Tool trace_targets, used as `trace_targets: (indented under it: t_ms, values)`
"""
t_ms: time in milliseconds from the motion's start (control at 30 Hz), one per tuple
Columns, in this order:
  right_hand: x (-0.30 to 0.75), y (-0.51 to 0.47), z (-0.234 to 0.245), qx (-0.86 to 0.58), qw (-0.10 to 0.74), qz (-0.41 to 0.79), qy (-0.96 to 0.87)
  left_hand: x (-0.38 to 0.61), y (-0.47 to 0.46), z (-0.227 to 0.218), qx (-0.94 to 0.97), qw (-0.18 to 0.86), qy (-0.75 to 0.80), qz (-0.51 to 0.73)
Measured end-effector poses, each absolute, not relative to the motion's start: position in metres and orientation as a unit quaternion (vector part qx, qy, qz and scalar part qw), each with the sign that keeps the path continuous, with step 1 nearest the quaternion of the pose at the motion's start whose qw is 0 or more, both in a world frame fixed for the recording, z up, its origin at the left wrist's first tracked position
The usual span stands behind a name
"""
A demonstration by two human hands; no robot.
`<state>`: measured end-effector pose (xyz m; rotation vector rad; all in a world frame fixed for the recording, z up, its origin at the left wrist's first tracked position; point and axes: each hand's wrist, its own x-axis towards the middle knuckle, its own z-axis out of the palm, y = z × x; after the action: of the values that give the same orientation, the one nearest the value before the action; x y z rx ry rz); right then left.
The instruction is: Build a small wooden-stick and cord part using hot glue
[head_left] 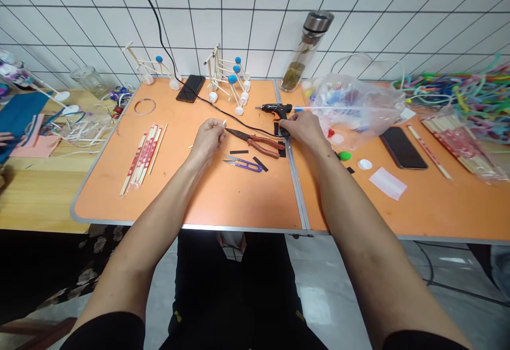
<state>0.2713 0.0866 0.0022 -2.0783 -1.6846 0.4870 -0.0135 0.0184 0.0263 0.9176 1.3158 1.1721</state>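
Note:
My left hand point(207, 138) rests on the orange table point(223, 196), its fingers pinched on a short thin wooden stick point(221, 124). My right hand point(303, 127) is closed around the handle of a black hot glue gun point(277, 110), which stands with its nozzle pointing left. Between my hands lie red-handled pliers point(258, 143). Purple thread snips point(245, 164) and small black strips point(260, 163) lie just in front of them.
Wrapped chopsticks point(144, 156) lie at left. Stick models with blue balls point(229, 79), a phone point(190, 88), a bottle point(306, 52) and a black cable point(159, 26) stand at the back. A plastic bag point(354, 105), another phone point(402, 148), white caps and coloured straws point(466, 92) fill the right.

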Motion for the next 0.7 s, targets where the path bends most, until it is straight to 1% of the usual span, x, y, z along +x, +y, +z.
trace_targets:
  t_ms: [167, 400, 533, 700]
  values:
    - [0.261, 0.092, 0.007, -0.792, 0.159, 0.169, -0.565, -0.015, 0.018, 0.026, 0.387, 0.548, 0.553, 0.494]
    - [0.254, 0.093, 0.0, -0.811, 0.172, 0.128, -0.545, -0.017, 0.021, 0.022, 0.384, 0.55, 0.545, 0.504]
    - [0.257, 0.089, 0.005, -0.802, 0.224, 0.118, -0.542, -0.017, 0.021, 0.021, 0.386, 0.553, 0.54, 0.503]
    - [0.261, 0.084, 0.009, -0.747, 0.357, 0.101, -0.552, -0.017, 0.022, 0.02, 0.397, 0.554, 0.524, 0.511]
